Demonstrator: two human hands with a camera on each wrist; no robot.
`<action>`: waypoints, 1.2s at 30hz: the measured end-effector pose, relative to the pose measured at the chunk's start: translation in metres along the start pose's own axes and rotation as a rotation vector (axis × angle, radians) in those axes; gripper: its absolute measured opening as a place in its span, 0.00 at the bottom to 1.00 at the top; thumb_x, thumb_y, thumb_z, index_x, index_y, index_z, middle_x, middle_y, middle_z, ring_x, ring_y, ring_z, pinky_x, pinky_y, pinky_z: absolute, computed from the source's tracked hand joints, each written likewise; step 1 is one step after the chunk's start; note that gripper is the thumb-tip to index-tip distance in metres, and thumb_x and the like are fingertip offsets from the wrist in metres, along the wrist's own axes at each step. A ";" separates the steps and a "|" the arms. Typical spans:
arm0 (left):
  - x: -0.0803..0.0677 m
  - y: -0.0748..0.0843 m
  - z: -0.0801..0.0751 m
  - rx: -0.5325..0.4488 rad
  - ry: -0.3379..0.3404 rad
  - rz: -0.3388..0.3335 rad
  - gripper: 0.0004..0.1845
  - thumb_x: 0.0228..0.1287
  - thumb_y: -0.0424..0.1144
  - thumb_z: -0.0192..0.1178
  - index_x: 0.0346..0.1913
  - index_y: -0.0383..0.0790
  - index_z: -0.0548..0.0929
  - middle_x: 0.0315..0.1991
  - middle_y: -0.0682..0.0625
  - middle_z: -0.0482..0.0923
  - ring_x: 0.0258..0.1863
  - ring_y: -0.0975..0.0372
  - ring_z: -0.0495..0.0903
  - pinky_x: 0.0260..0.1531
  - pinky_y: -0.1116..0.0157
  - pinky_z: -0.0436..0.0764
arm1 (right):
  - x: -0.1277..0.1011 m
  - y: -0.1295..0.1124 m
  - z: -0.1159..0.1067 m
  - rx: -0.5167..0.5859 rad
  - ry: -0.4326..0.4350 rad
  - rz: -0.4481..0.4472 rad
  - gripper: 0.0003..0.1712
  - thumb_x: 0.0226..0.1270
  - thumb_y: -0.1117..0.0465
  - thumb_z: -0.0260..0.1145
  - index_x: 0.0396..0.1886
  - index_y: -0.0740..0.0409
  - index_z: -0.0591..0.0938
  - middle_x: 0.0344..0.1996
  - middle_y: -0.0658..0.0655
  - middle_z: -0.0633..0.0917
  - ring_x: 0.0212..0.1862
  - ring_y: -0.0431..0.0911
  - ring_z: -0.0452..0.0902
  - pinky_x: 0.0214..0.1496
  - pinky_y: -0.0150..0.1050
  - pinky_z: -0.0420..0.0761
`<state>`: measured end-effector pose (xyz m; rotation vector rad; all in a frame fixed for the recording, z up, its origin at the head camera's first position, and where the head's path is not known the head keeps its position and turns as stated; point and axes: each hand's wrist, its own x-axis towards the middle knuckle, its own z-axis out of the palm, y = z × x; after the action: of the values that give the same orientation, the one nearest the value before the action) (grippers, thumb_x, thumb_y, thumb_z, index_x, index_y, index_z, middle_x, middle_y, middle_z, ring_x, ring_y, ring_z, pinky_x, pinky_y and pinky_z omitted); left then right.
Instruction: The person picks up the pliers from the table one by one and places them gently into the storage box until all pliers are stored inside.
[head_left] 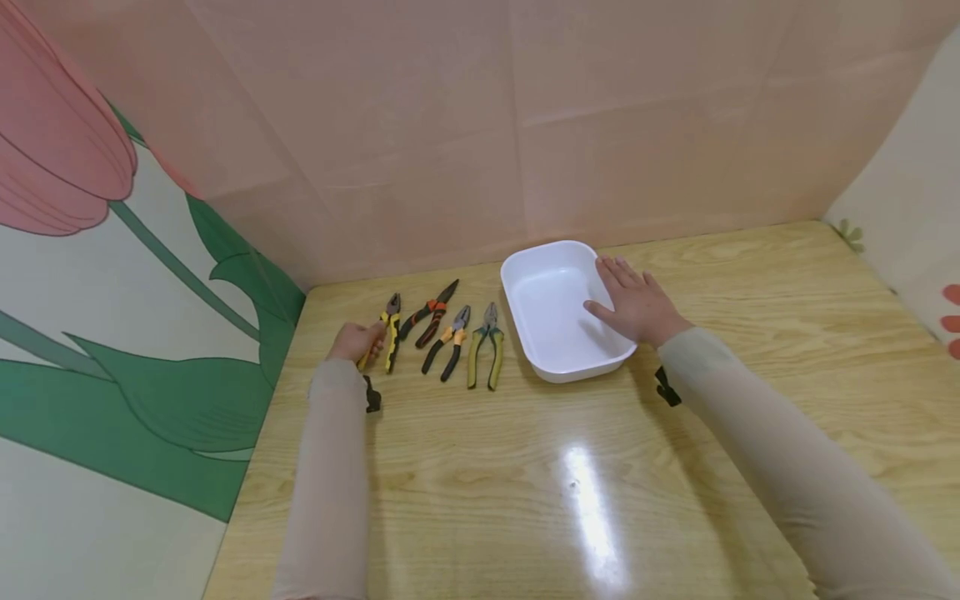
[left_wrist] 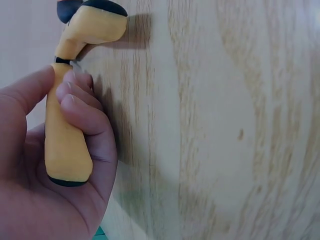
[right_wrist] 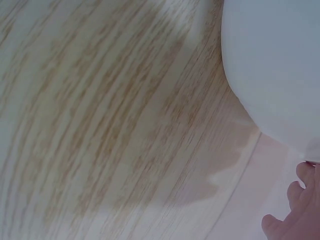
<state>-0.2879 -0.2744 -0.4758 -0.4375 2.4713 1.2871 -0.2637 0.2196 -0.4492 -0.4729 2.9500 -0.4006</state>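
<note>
My left hand [head_left: 352,342] is at the leftmost yellow-and-black pliers [head_left: 392,354] on the table. In the left wrist view, thumb and curled fingers grip one yellow handle [left_wrist: 67,145] of these pliers; their metal head is out of that view. My right hand [head_left: 637,307] rests on the right rim of a white plastic basin [head_left: 573,375], fingers straight and spread. Only some fingertips [right_wrist: 295,192] show beside the basin wall in the right wrist view. Red-and-black long-nose pliers [head_left: 432,310], orange-and-black pliers [head_left: 454,335] and olive-green pliers [head_left: 487,340] lie between hand and basin.
The wooden table [head_left: 480,467] extends in front of the tools and to the right of the basin. A pinkish cloth [head_left: 420,142] hangs along the back edge. At the left stands a wall [head_left: 135,408] with a painted tulip.
</note>
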 end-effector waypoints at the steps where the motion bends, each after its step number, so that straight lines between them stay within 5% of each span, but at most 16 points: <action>1: 0.000 0.000 0.000 -0.027 -0.001 -0.009 0.22 0.79 0.50 0.51 0.42 0.31 0.81 0.23 0.53 0.77 0.21 0.66 0.74 0.22 0.73 0.76 | 0.000 0.000 0.000 -0.002 0.001 0.001 0.49 0.80 0.37 0.45 0.81 0.66 0.42 0.81 0.66 0.44 0.80 0.63 0.34 0.77 0.67 0.41; 21: 0.000 -0.004 0.004 -0.182 0.069 -0.054 0.24 0.80 0.53 0.50 0.43 0.32 0.82 0.24 0.55 0.79 0.22 0.69 0.76 0.22 0.74 0.78 | 0.001 0.002 0.002 0.023 0.000 0.003 0.49 0.80 0.38 0.47 0.81 0.65 0.40 0.81 0.66 0.43 0.80 0.62 0.33 0.77 0.66 0.40; 36: -0.002 -0.009 0.010 -0.309 0.119 -0.034 0.26 0.79 0.50 0.52 0.55 0.24 0.80 0.26 0.54 0.80 0.22 0.70 0.77 0.24 0.76 0.78 | 0.001 0.001 0.002 0.028 0.012 -0.015 0.49 0.81 0.38 0.46 0.81 0.67 0.41 0.80 0.67 0.44 0.80 0.63 0.33 0.78 0.65 0.41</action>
<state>-0.2815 -0.2709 -0.4869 -0.6443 2.3508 1.6808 -0.2648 0.2191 -0.4517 -0.4918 2.9497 -0.4473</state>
